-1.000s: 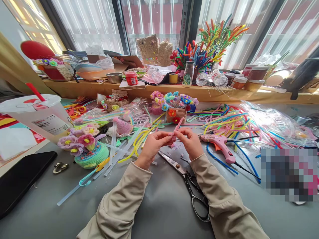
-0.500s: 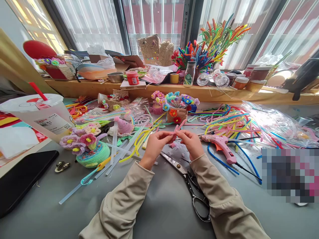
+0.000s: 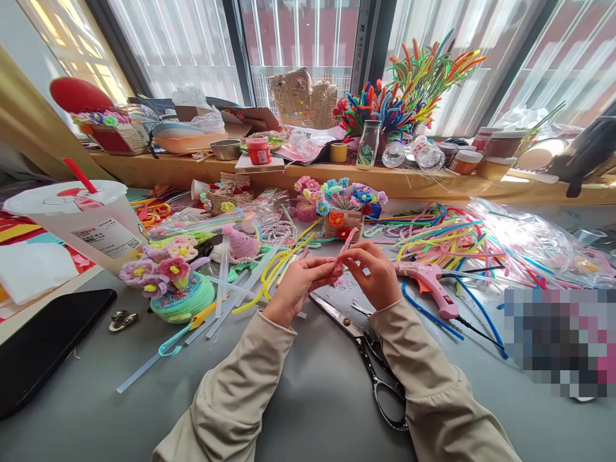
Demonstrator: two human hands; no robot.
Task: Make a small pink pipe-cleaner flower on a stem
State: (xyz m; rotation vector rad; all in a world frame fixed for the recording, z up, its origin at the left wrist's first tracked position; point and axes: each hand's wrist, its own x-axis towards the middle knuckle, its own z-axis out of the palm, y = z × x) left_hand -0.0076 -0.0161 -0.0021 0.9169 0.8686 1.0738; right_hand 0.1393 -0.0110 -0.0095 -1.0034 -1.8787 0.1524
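My left hand [image 3: 299, 283] pinches a bent pink pipe cleaner [image 3: 349, 239] between thumb and fingers, above the middle of the table. On its other side my right hand [image 3: 378, 274] grips the same piece with thumb and forefinger, its other fingers curled. One fuzzy strand sticks up between the hands; the rest is mostly covered by fingertips. Below the hands lie black-handled scissors [image 3: 353, 328], slightly apart at the blades, partly under the right sleeve. A pink glue gun [image 3: 432, 287] rests just right of my right hand.
Loose colored pipe cleaners [image 3: 433, 240] spread over the back right. A green pot of fuzzy flowers [image 3: 183, 298], clear glue sticks [image 3: 144, 371], a drink cup [image 3: 91, 224] and a black phone [image 3: 52, 343] occupy the left. A flower basket [image 3: 341, 226] stands behind my hands.
My right hand has turned and its knuckles have risen. Two pink strands stood up between the hands before; now one shows. The view has shifted slightly.
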